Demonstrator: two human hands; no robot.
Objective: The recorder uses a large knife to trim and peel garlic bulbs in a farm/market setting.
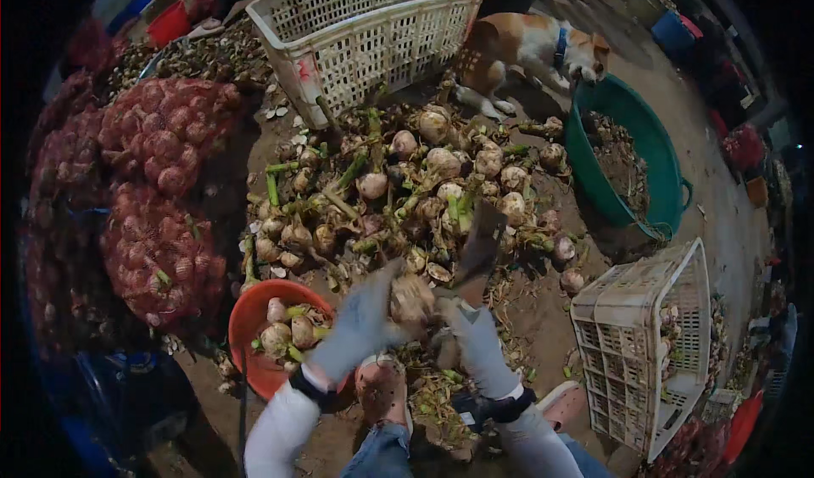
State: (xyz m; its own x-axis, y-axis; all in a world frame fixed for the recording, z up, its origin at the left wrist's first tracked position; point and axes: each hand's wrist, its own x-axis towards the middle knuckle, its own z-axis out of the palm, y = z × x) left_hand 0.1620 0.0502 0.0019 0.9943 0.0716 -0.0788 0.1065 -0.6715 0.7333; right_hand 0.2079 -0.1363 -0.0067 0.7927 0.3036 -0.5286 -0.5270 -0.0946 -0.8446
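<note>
My left hand [356, 331], in a pale glove and blurred, is at a large garlic bulb [412, 298] and appears to grip it; the fingertips are not sharp. My right hand [474, 331], also gloved, is closed around a knife whose broad dark blade [482, 242] points up and away from me. Its handle is mostly hidden by the glove. Just beyond both hands spreads a heap of garlic bulbs [439, 163] with green stems and dry roots. Left of my left hand stands an orange-red tub [245, 344] with several stemmed bulbs in it.
A white plastic crate [388, 48] stands behind the heap, beside a dog [509, 45] with a blue collar. To the right are a green tub [661, 134] holding debris and a tipped white crate [617, 351]. Red mesh sacks [162, 255] of bulbs line the left. Trimmings [445, 401] lie between my feet.
</note>
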